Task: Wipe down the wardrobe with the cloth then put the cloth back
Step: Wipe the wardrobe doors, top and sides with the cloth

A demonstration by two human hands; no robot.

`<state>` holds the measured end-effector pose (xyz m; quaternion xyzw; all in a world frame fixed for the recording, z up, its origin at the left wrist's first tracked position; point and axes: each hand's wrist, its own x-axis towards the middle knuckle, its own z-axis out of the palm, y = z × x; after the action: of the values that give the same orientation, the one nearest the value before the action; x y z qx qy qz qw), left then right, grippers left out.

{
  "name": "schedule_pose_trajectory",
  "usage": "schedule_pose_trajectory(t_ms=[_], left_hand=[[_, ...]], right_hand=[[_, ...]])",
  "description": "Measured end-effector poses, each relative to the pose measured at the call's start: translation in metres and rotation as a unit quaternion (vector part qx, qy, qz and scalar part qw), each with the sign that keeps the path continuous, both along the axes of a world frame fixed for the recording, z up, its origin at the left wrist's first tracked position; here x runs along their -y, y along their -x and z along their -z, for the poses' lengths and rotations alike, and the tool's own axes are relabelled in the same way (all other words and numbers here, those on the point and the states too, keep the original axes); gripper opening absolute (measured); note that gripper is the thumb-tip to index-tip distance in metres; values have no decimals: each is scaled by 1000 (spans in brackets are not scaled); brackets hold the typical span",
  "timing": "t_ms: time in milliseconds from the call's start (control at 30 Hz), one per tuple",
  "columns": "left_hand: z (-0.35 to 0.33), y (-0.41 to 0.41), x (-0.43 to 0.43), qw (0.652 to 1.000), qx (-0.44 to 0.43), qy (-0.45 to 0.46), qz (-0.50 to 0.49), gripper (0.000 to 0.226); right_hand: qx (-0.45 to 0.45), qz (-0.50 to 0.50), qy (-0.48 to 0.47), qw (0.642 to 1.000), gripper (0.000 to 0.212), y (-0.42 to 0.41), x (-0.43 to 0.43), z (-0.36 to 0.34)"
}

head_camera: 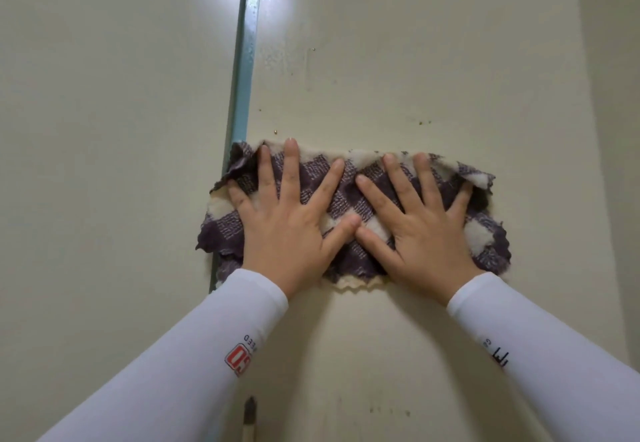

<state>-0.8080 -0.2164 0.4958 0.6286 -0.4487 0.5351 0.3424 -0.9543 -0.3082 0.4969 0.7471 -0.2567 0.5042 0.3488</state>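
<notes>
Against a cream wardrobe (398,61) door, the left hand (287,220) and right hand (419,227) press flat, fingers spread, on a checked cloth (346,196). The wide palms pin it by the blue strip (244,71), likely for broad wiping.

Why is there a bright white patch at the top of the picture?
In the head view, that is glare from a lamp reflecting off the glossy wardrobe, beside the blue strip. The lighting is soft, with faint shadows below the sleeves. The cloth and both hands are sharp; the wide lens bends the edges.
</notes>
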Motion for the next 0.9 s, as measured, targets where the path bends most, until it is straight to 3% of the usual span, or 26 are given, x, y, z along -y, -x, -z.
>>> schedule_pose_trajectory(t_ms=[367,533,900], left_hand=[[-114,-3,0,1000,-6,4,-16,71],[-163,-10,-5,1000,0,-6,-6,75],[-242,-25,-21,999,15,-40,23,77]], right_hand=[[29,7,16,999,67,-3,2,-109],[28,-1,8,1000,58,-6,-2,-153],[23,-7,13,1000,59,-13,-7,-232]])
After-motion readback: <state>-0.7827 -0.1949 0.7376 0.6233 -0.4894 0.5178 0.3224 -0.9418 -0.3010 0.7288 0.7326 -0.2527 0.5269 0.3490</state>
